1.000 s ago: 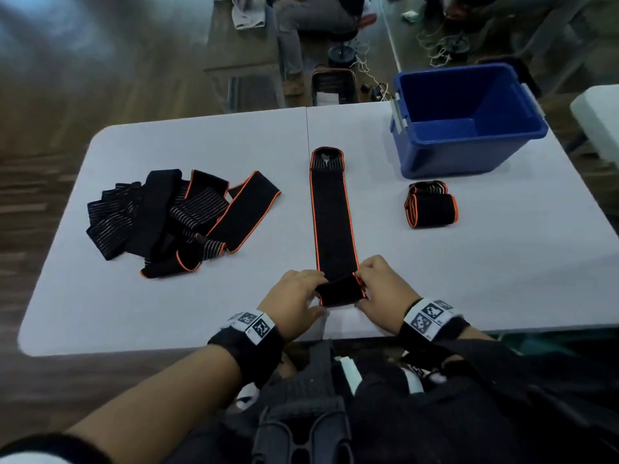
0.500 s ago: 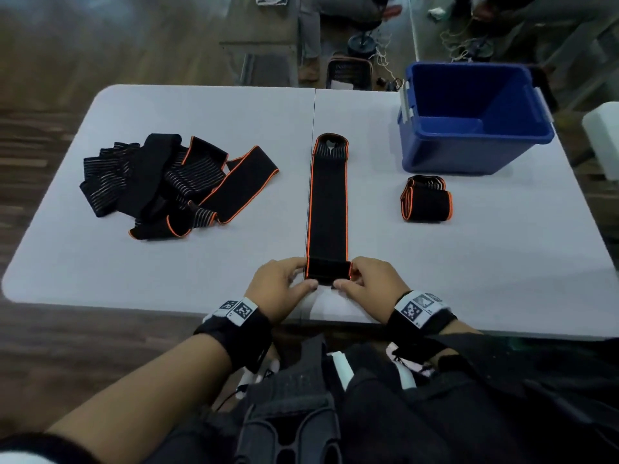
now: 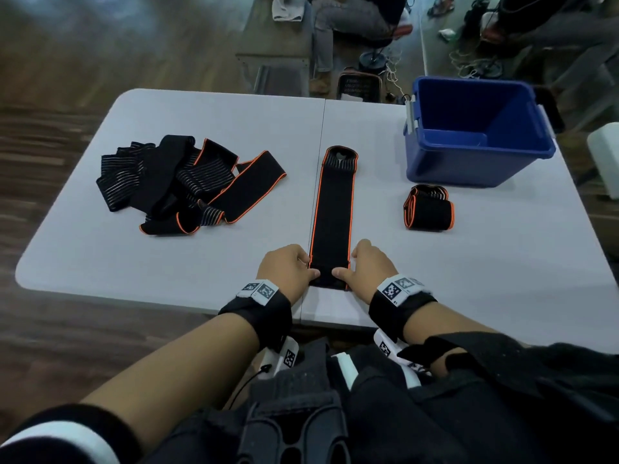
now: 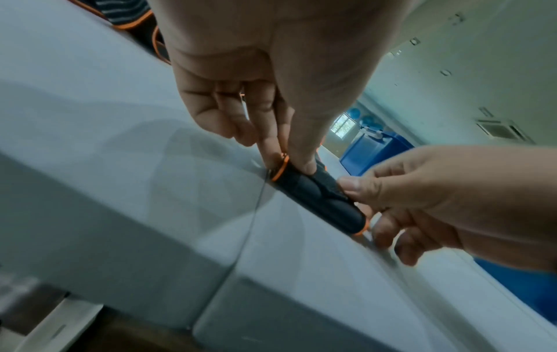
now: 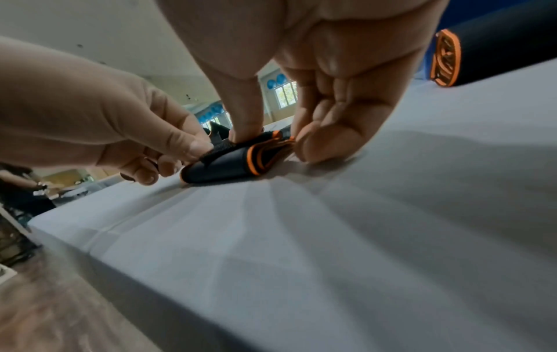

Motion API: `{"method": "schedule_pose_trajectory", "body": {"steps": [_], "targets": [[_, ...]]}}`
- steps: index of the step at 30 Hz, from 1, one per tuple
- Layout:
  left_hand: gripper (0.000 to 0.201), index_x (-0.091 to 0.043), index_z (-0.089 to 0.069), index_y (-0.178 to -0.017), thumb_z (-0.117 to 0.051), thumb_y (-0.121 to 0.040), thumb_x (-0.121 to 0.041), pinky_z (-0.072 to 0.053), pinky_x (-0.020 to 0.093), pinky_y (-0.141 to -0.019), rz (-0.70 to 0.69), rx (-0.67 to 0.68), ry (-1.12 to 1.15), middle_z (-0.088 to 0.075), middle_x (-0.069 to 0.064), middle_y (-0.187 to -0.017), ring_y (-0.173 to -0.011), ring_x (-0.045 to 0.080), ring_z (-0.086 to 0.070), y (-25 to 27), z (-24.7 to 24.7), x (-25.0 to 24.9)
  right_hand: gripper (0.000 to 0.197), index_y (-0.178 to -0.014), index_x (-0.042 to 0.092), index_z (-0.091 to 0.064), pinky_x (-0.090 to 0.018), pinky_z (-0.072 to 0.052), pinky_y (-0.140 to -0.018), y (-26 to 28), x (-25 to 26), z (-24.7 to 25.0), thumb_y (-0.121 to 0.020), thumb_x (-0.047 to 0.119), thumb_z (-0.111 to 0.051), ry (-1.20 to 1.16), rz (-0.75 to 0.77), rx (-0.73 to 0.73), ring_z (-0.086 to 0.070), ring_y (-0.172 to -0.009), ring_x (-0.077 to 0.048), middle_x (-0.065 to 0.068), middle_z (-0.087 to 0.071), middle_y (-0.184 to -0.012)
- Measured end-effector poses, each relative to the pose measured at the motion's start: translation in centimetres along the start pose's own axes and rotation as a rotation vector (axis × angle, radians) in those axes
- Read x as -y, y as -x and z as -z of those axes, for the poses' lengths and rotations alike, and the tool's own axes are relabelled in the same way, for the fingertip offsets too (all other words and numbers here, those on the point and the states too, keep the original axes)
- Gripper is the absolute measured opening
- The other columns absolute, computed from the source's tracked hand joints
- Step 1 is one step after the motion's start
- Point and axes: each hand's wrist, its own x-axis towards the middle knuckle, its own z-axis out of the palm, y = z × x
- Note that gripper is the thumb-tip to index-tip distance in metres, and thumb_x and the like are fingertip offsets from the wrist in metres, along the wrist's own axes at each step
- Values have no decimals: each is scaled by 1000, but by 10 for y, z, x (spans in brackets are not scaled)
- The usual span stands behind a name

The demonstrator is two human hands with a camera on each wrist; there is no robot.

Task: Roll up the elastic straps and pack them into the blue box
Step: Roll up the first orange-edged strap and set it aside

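- Long black orange-edged elastic strap (image 3: 333,209) laid flat, running near to far on the grey bench (image 3: 167,262), ready for rolling.
- Left hand (image 3: 288,271) and right hand (image 3: 370,269) pinching its near rolled end, keeping the coil tight.
- Rolled black strap (image 3: 428,209) parked just beside the blue plastic box (image 3: 475,169), far right, likely awaiting packing.

Head view dim, soft overhead light, floor at upper left smeared. Wide-angle bends table (image 3: 100,262) edges. Wrist views brighter: windows blown out mid-frame, soft fan-shaped shadows on table below hands, near edges blurred, frame corners stretched.
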Motion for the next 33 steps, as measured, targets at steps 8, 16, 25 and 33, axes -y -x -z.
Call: {"method": "schedule_pose_trajectory", "body": {"steps": [8, 16, 25, 33], "targets": [[21, -26, -77, -101, -59, -97, -34, -48, 33, -89, -399, 24, -398, -57, -8, -115, -103, 19, -45, -3, -3, 1, 18, -96, 13, -62, -42, -51, -80, -1, 3, -6, -98, 30, -56, 212, 273, -29, -56, -90, -28, -6, -48, -103], [50, -24, -64, -132, -62, -90, -52, -43, 35, -102, -517, 183, -517, -48, -9, -151, -123, 21, -45, 1, 4, 15, 39, -116, 14, -63, -41, -49, -91, 18, -5, -8, -89, 42, -64, 415, 367, 42, -43, -117, -27, -4, -45, -136], [39, -31, -64, -128, -64, -90, -41, -40, 22, -82, -482, 83, -213, -68, -19, -113, -94, 13, -49, -7, 4, 24, 40, -135, 20, -58, -30, -44, -97, 10, -6, 1, -97, 32, -57, 43, 237, 39, -57, -113, -22, -3, -59, -122], [16, -25, -73, -97, -63, -94, -37, -41, 22, -71, -253, 43, 60, -66, -12, -78, -81, 8, -62, -29, 2, 6, 20, -97, 17, -71, -29, -46, -75, -13, -3, 8, -96, 31, -57, -194, 15, -36, -62, -85, -18, 1, -69, -87]]}}
